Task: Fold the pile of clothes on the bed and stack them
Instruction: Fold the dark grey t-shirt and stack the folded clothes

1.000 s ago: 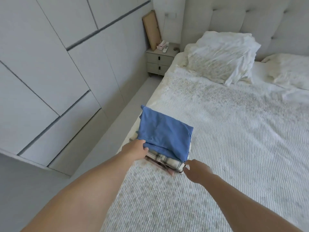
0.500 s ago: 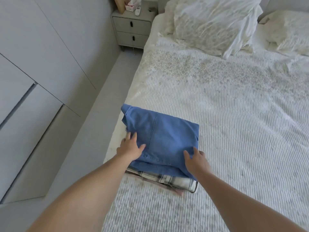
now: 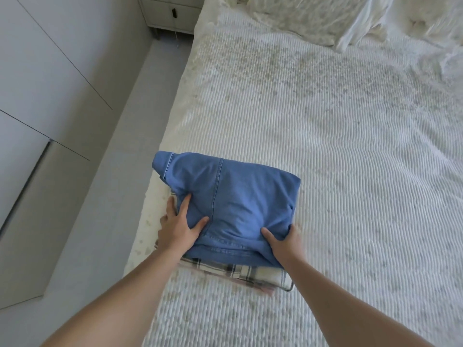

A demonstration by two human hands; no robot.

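Observation:
A folded blue denim garment [image 3: 233,196] lies on top of a small stack at the left edge of the bed [image 3: 350,171]. Beneath it a folded plaid garment [image 3: 238,270] shows, and under that a thin pink edge [image 3: 263,289]. My left hand [image 3: 179,226] lies on the blue garment's near left part, with index finger and thumb spread flat on the cloth. My right hand [image 3: 284,242] holds the near right corner, thumb on top and fingers curled round the bunched edge.
The stack sits close to the mattress's left edge, with a strip of grey floor [image 3: 120,171] and white wardrobe doors [image 3: 50,83] beyond it. A bedside cabinet [image 3: 172,13] stands at the far left. Crumpled pillows [image 3: 325,18] lie at the head of the bed.
Both hands moved from the stack's near edge onto the blue garment, and the right hand closed round its corner. The view tilted down toward the stack.

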